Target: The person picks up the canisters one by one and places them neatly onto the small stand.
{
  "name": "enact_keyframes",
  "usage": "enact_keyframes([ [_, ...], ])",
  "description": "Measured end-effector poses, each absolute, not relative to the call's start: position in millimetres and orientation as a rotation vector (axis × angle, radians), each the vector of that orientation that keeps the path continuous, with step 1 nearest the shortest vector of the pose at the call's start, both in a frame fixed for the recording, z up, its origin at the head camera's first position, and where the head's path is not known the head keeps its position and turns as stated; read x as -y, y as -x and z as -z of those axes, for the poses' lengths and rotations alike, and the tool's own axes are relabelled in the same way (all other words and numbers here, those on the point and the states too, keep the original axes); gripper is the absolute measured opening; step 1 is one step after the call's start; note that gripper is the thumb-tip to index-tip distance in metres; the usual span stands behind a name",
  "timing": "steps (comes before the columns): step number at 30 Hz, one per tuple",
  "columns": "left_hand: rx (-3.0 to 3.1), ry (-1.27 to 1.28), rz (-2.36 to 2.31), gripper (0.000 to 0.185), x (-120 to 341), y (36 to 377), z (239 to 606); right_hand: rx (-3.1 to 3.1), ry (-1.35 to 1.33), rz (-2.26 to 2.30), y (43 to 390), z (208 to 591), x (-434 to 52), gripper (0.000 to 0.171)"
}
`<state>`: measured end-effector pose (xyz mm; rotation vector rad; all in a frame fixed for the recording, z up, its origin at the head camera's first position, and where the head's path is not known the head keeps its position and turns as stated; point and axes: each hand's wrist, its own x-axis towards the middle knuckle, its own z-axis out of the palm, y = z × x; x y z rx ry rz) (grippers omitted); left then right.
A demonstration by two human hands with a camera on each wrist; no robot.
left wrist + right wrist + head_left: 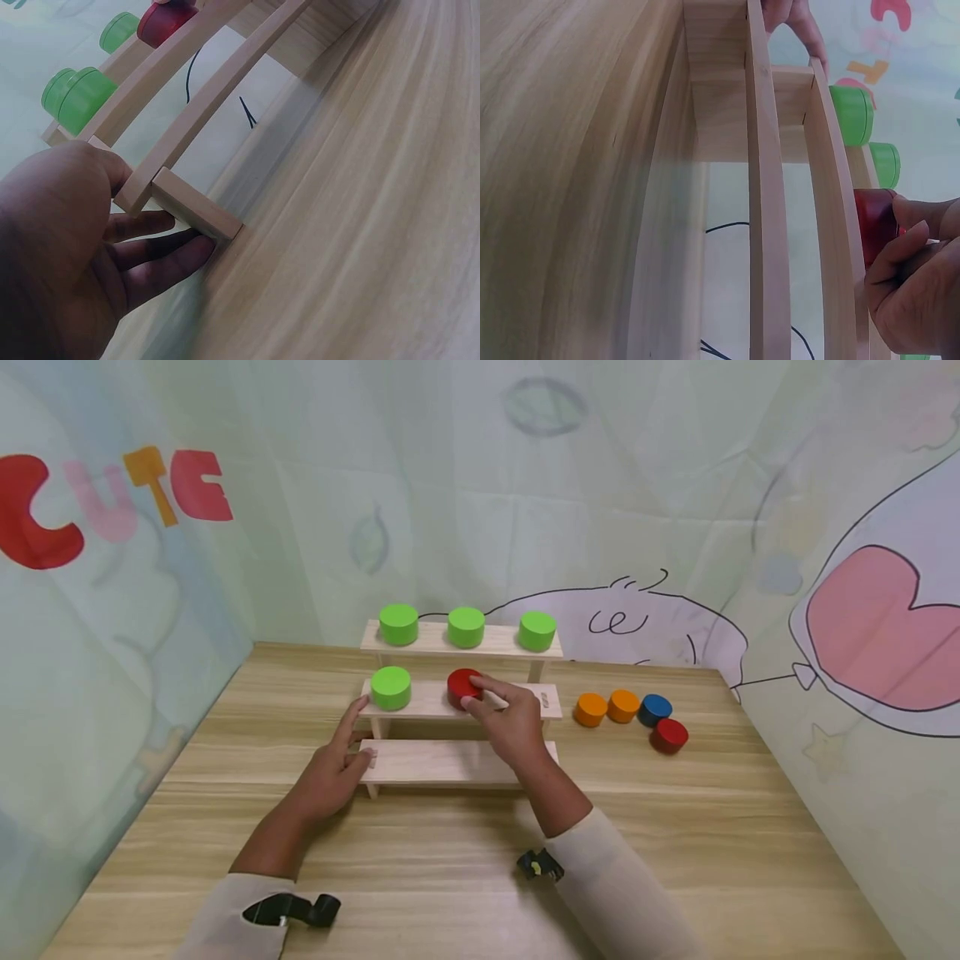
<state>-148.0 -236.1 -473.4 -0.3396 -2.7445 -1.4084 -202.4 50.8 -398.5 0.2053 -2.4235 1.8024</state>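
Note:
A three-step wooden rack stands on the table. My right hand pinches a red cylinder block between thumb and fingers at the middle of its second step; in the right wrist view the red block sits against that step. My left hand touches the rack's left end, one finger reaching the second step and the thumb at the lowest step. In the left wrist view its fingers lie along the rack's leg. A green block stands left of the red one.
Three green blocks stand spaced along the top step. On the table right of the rack lie two orange blocks, a blue block and another red block. A printed cloth hangs behind the table.

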Motion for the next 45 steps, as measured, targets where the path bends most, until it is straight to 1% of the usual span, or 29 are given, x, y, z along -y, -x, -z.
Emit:
enact_keyframes([
  [8, 2.75, 0.337, 1.408, 0.083, 236, 147, 473, 2.45, -0.182, -1.802, 200, 395, -51, 0.05],
  [23, 2.752, 0.335, 1.403, 0.082, 237, 148, 472, 2.398, -0.291, -1.722, 188, 390, -72, 0.048],
  [32, 2.762, 0.318, 1.413, 0.081, 237, 147, 470, 2.436, -0.283, -1.734, 177, 388, -99, 0.052],
  [45, 2.755, 0.329, 1.42, 0.081, 236, 148, 472, 2.523, -0.162, -1.541, 171, 384, -153, 0.047],
])
